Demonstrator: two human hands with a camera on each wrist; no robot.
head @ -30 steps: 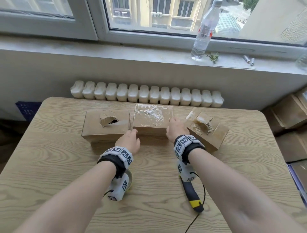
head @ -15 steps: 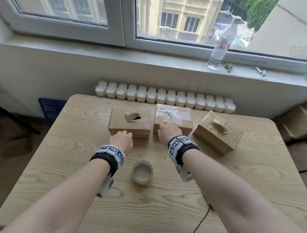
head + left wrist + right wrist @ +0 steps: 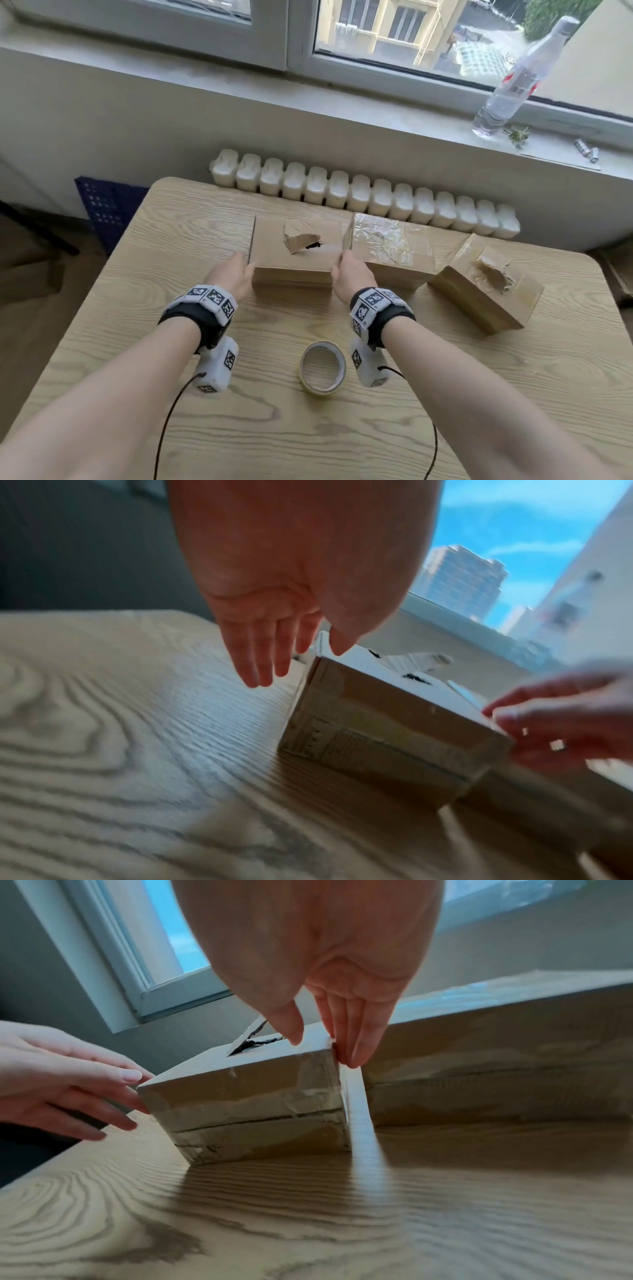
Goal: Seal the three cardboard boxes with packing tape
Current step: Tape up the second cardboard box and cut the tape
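Three cardboard boxes stand in a row at the back of the wooden table (image 3: 130, 308). The left box (image 3: 294, 260) has a torn hole in its top. Shiny tape covers the top of the middle box (image 3: 394, 246), and the right box (image 3: 486, 294) sits askew with a torn top. My left hand (image 3: 239, 270) touches the left box's left end with straight fingers (image 3: 260, 666). At its right end is my right hand (image 3: 346, 267), thumb on the top edge and straight fingers (image 3: 356, 1047) down the gap beside the middle box. A tape roll (image 3: 322, 366) lies flat between my wrists.
A white radiator (image 3: 363, 192) runs behind the table. On the window sill stand a clear water bottle (image 3: 513, 78) and small batteries (image 3: 585, 150). A blue crate (image 3: 106, 205) sits on the floor at the left. Thin black cables hang from my wrists.
Both hands have moved left from the ends of the middle box to the ends of the left box. The tape roll, hidden under my left wrist before, now shows.
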